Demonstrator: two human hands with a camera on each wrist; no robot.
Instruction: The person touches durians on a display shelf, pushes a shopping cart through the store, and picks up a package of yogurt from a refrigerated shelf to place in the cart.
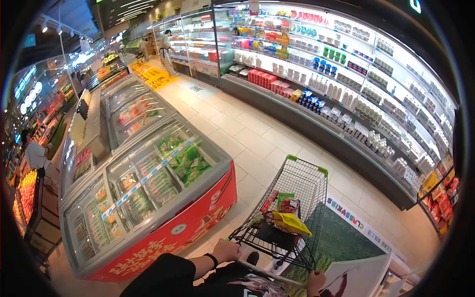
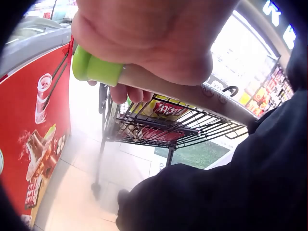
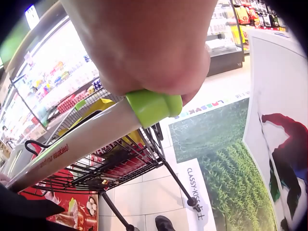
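At five o'clock in the head view, the wire cart (image 1: 322, 172) carries a yellow packet (image 1: 292, 222) and a red-and-green packet (image 1: 288, 204). It stands on the tiled floor (image 1: 247, 138), like the red chest freezer (image 1: 161, 237) at eight. At two o'clock, a lit shelf unit (image 1: 316, 136) bears rows of bottles (image 1: 336, 91).

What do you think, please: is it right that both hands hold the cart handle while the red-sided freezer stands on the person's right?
Not quite: the head view shows the red-sided freezer on the person's left, not right. The left hand and right hand do both hold the cart handle.
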